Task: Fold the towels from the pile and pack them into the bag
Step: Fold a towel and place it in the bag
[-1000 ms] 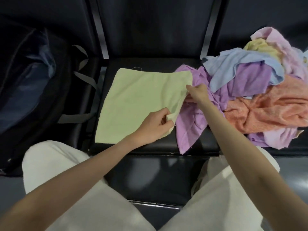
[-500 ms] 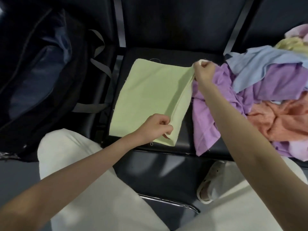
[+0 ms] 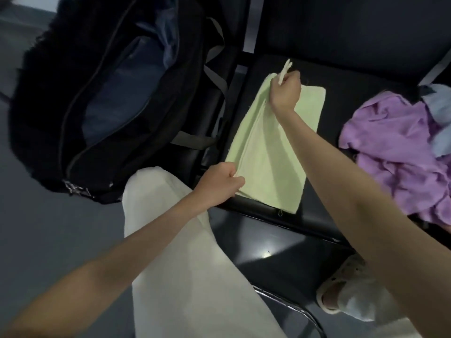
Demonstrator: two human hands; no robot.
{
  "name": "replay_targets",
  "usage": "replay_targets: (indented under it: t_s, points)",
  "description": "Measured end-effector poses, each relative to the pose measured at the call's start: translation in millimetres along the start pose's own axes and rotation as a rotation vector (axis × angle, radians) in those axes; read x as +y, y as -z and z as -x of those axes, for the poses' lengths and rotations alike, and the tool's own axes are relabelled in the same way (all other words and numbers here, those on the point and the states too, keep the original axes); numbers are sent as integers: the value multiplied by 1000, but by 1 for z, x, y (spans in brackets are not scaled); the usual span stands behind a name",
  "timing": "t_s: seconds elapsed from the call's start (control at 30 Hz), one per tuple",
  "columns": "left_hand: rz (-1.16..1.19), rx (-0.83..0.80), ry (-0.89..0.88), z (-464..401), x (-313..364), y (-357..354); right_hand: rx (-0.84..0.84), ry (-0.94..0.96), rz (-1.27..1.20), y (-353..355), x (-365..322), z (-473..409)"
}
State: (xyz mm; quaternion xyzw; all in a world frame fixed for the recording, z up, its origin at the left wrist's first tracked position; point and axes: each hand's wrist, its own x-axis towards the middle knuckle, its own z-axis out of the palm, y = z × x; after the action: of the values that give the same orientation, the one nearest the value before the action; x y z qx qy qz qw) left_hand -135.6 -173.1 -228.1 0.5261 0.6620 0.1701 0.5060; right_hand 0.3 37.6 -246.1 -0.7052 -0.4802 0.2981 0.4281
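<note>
The pale green rectangular cloth towel (image 3: 271,152) is lying on the dark seat (image 3: 341,113), its long axis running away from the person. The left hand (image 3: 220,180) is pinching its near left corner and the right hand (image 3: 284,92) is gripping the far one. The open black fabric bag (image 3: 73,132) is sitting just left of the seat, nearer the left hand.

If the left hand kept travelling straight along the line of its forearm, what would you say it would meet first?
Probably the green towel itself: the left hand already pinches its near left corner and points across it. Depth is hard to judge.
</note>
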Motion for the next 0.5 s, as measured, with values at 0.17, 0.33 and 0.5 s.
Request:
replay_targets:
  t_s: [0.17, 0.33, 0.5]
  points:
    - [-450, 104, 23, -1, -11, 6, -185, -101, 11, -10, 13, 14]
    - [-548, 281, -13, -12, -15, 7, -160, 91, 123, 42, 30, 70]
    - [-601, 296, 55, -17, -14, 0, -14, 34, 345, 98, 71, 136]
